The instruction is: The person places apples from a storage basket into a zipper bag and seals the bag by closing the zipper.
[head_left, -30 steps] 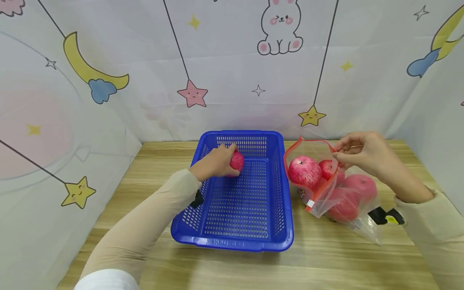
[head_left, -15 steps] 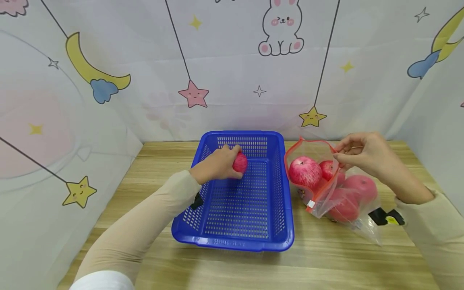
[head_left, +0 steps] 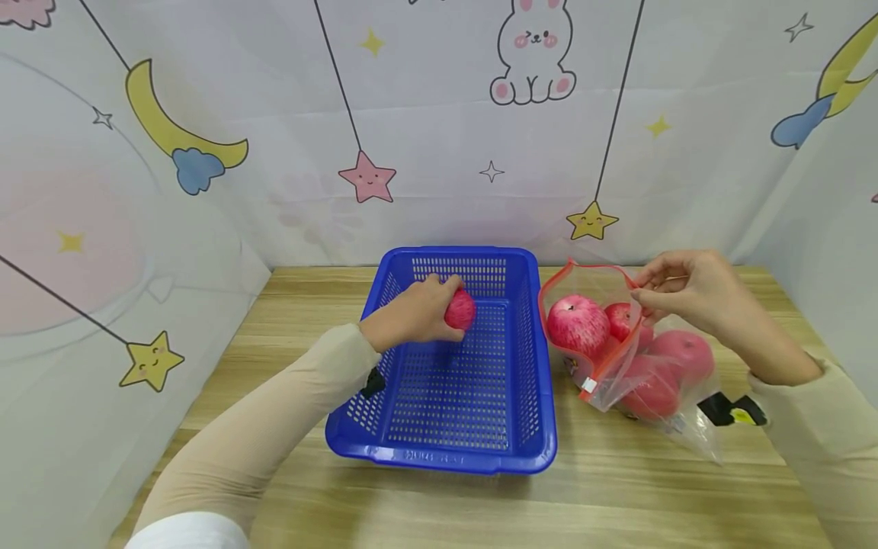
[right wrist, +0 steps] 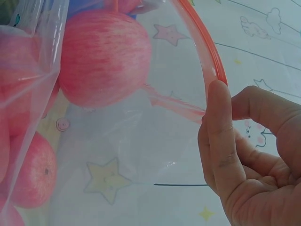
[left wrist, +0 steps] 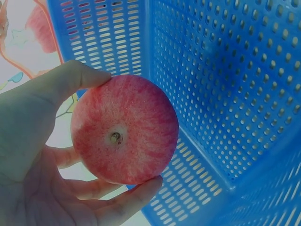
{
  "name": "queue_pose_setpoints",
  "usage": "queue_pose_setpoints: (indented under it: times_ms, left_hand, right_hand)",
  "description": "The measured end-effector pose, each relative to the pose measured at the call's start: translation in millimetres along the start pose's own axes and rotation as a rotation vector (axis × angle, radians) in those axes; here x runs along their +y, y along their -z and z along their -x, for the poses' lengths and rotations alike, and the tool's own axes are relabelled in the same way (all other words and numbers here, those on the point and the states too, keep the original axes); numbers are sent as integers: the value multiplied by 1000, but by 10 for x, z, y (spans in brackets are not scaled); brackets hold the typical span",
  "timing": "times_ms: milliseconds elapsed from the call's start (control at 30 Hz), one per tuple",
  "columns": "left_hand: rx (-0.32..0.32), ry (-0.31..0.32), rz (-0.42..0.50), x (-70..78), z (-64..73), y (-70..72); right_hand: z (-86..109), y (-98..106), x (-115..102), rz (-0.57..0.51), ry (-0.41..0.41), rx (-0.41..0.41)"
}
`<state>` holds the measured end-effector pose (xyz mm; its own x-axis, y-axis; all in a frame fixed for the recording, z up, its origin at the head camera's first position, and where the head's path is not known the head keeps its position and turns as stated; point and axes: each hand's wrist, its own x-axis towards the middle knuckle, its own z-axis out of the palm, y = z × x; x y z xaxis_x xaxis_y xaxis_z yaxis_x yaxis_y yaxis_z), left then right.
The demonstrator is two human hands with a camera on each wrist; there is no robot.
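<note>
My left hand (head_left: 421,309) grips a red apple (head_left: 462,309) over the back part of a blue plastic basket (head_left: 449,404). In the left wrist view the thumb and fingers lie round the sides of the apple (left wrist: 124,129), its dimpled end facing the camera. My right hand (head_left: 696,293) pinches the red-edged rim of a clear zip bag (head_left: 607,396), keeping its mouth spread. Several apples (head_left: 578,324) lie inside the bag, some seen through the plastic. The right wrist view shows the bag's red rim (right wrist: 214,61) between thumb and fingers.
The basket stands on a wood-grain table (head_left: 309,488), with the bag close against its right side. A white slider (head_left: 588,385) sits on the bag's zip. White printed cloth (head_left: 439,114) hangs behind and at both sides.
My left hand has moved slightly right with the apple in its grip, within the basket. The right hand and the bag have stayed in place.
</note>
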<state>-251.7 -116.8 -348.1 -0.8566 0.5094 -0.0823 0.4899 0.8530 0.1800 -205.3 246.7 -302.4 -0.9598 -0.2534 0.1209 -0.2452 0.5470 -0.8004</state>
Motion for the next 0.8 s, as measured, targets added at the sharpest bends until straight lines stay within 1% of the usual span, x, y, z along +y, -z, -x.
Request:
queue_pose_setpoints:
  times_ms: [233, 433, 633, 800]
  left_hand:
    - [26, -41, 5, 51, 33, 23]
    - [32, -73, 2, 118, 54, 54]
    - [56, -112, 17, 188, 79, 100]
    - [63, -135, 21, 240, 83, 131]
  right_hand:
    - [1, 3, 7, 14, 0, 5]
    - [2, -2, 13, 12, -1, 3]
    - [4, -5, 5, 22, -2, 6]
    - [6, -6, 4, 22, 2, 3]
